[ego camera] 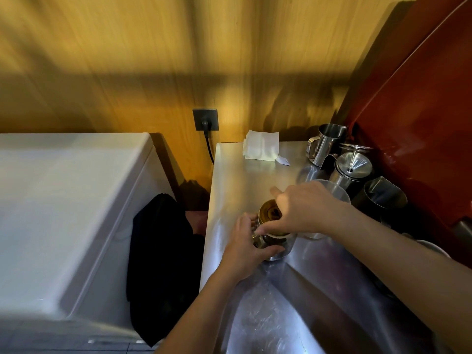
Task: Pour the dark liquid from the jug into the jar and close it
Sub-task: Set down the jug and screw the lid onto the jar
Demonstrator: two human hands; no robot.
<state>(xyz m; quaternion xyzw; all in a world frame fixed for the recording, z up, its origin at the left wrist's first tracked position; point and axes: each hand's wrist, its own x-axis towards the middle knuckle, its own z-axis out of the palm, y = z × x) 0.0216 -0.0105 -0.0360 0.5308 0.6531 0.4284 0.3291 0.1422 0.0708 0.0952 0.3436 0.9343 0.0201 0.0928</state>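
Note:
A small glass jar (282, 247) with dark liquid stands on the steel counter (240, 175), near its middle. My left hand (246, 245) wraps around the jar's left side and its metal clasp. My right hand (304, 208) reaches in from the right and grips the jar's hinged lid (268, 212), which is tilted up and shows a golden inside. Behind my right hand stands a clear plastic jug (332, 191), mostly hidden by it; whether liquid is in it I cannot tell.
Several steel pitchers (325, 143) and a funnel-topped pot (351, 167) crowd the counter's right side against a red machine (421, 111). A folded white napkin (260, 148) lies at the back. A white appliance (63, 200) and a dark cloth (161, 264) are to the left.

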